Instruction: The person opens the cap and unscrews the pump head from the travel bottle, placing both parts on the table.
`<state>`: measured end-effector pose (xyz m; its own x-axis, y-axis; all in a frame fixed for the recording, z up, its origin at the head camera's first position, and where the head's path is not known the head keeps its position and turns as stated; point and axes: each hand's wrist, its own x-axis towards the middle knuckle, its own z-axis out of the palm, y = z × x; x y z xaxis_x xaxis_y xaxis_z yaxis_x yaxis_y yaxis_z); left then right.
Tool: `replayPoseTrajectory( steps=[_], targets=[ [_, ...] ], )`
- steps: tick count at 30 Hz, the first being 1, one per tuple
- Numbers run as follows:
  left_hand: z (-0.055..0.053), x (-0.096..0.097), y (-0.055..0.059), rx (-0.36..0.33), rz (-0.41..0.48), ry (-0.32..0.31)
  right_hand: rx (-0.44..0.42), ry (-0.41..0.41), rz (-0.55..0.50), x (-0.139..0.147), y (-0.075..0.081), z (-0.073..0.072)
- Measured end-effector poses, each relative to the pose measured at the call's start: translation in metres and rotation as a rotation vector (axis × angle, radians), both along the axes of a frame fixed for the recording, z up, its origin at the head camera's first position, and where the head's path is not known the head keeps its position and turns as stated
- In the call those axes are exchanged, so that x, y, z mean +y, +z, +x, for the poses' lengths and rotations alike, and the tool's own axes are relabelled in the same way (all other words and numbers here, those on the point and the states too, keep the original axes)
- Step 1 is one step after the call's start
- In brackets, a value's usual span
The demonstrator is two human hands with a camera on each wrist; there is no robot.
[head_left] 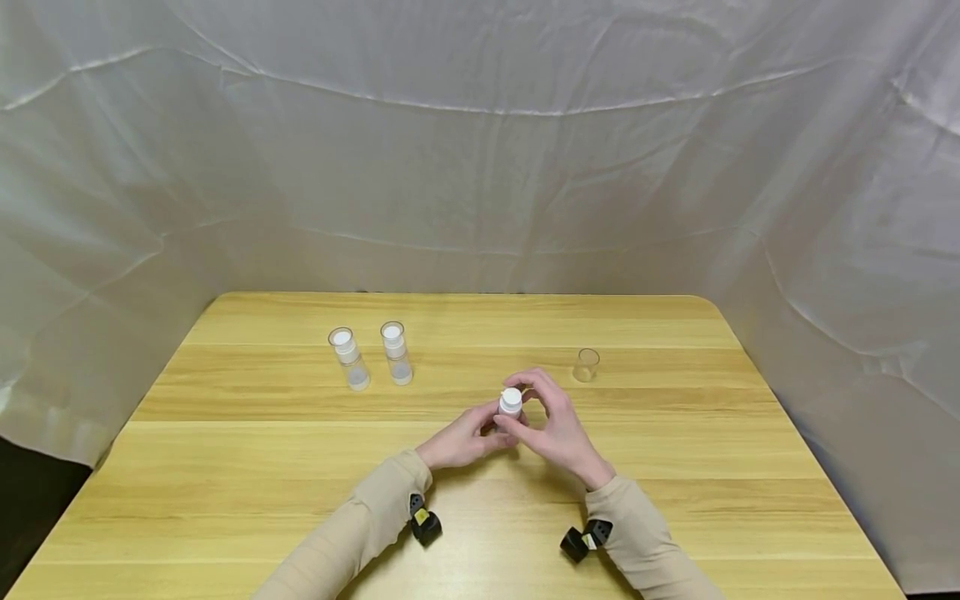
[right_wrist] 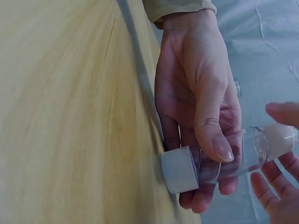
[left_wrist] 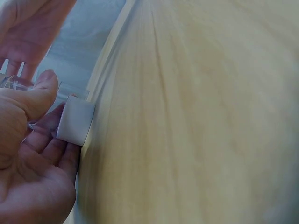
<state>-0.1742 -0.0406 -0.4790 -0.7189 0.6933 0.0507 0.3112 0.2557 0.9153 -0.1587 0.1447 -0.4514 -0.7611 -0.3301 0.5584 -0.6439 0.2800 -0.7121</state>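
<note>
My left hand (head_left: 467, 435) grips a clear pump bottle (right_wrist: 233, 161) with a white base and a white pump top (head_left: 511, 400). In the left wrist view its thumb lies along the clear body, close to the white base (left_wrist: 76, 120). At the upper end, my right hand (head_left: 553, 429) curls its thumb and fingers around the white top. The right wrist view shows only the right hand's fingertips (right_wrist: 273, 186), close about that top. Further back on the right, a small clear cap (head_left: 586, 365) stands apart on the table.
Two similar bottles stand at the back left, one bottle (head_left: 348, 358) just left of the other bottle (head_left: 397, 353), each with a clear cap over its white top. The wooden table (head_left: 247, 467) meets a grey cloth (head_left: 480, 183) behind and at the sides.
</note>
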Motion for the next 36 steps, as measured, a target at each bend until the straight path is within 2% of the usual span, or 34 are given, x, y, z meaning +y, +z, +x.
replayPoseTrajectory(
  steps=[5, 11, 18, 24, 28, 32, 36],
  targets=[
    [-0.0003, -0.0001, -0.0006, -0.004, -0.004, 0.001, -0.009, 0.002, -0.005, -0.0008, -0.0009, 0.0],
    [-0.0006, 0.0004, -0.0016, 0.001, -0.004, -0.005, 0.029, 0.026, 0.018, -0.0002, 0.0005, 0.0003],
    [-0.0003, 0.0001, -0.0013, 0.001, 0.002, 0.0, 0.02, -0.019, -0.02, -0.0008, -0.0008, 0.0002],
    [0.0002, 0.0002, -0.0008, -0.007, -0.007, 0.01, -0.004, 0.048, -0.037, -0.0003, 0.0, 0.0014],
    [0.0009, 0.0003, -0.0003, 0.007, -0.007, 0.008, 0.01, 0.079, -0.022, 0.0001, -0.0004, 0.0014],
    [0.001, 0.0001, -0.0001, 0.005, -0.004, 0.004, 0.022, 0.043, -0.01, -0.0008, -0.0001, 0.001],
    [0.0013, 0.0002, 0.0006, -0.003, -0.01, 0.01, -0.009, 0.021, -0.02, -0.0014, 0.0012, 0.0017]
  ],
)
